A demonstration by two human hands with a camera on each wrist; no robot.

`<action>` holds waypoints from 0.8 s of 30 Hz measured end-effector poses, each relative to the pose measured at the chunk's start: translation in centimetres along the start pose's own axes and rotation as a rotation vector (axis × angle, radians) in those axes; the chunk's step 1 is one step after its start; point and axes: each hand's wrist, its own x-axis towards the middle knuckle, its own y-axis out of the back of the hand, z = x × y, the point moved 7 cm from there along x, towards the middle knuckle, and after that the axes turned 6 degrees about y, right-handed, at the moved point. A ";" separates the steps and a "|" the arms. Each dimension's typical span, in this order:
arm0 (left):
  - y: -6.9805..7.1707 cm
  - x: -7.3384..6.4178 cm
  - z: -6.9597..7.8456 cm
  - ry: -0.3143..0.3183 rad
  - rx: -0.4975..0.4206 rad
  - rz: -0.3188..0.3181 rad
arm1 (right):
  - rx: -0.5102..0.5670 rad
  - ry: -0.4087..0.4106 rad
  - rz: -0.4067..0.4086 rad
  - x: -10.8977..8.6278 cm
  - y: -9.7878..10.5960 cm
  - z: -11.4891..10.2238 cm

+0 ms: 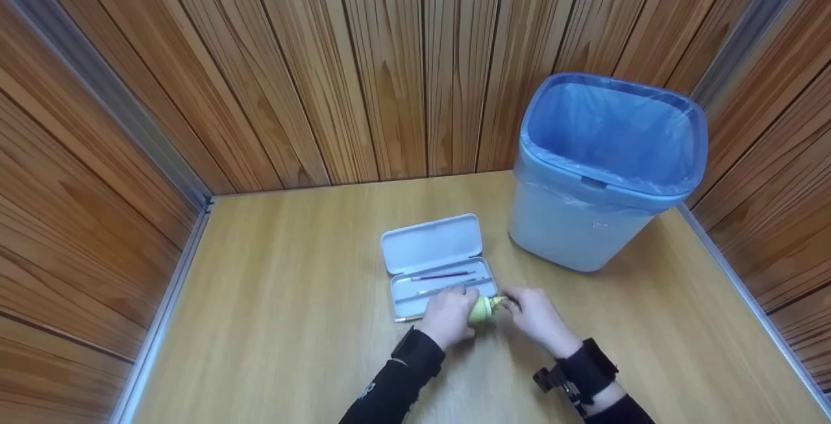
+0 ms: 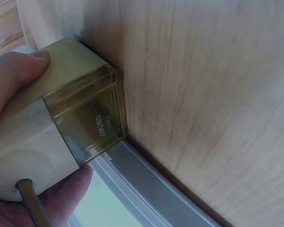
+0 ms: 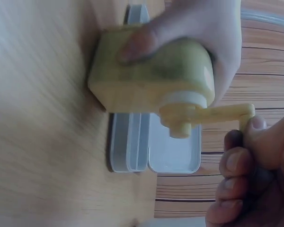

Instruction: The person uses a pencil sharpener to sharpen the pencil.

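Observation:
My left hand grips a yellow crank pencil sharpener, its thumb over the top. The sharpener's clear shavings drawer faces the left wrist camera. A slim pencil-like rod sticks out of the hole in its pale front. On the opposite side, my right hand pinches the knob of the crank handle between thumb and curled fingers. Just behind the sharpener lies an opened pale pencil case. Inside it rest a dark pencil and another slim item, partly hidden by my left hand.
A pale bin lined with a blue bag stands at the back right of the wooden table. Wood-panelled walls enclose the back and both sides, with metal strips along the table's side edges.

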 end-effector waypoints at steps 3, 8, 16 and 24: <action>-0.1 0.0 0.0 0.000 -0.003 -0.003 | 0.011 -0.034 -0.009 1.2 -0.1 0.3; -0.1 0.2 0.0 -0.004 -0.016 -0.007 | 0.025 -0.081 -0.047 2.8 -0.5 1.1; 0.1 0.3 0.1 -0.011 -0.013 0.013 | 0.052 -0.141 -0.083 4.0 -1.5 2.8; 0.0 0.2 0.2 -0.023 -0.003 0.005 | 0.025 -0.192 -0.117 4.2 -3.1 4.2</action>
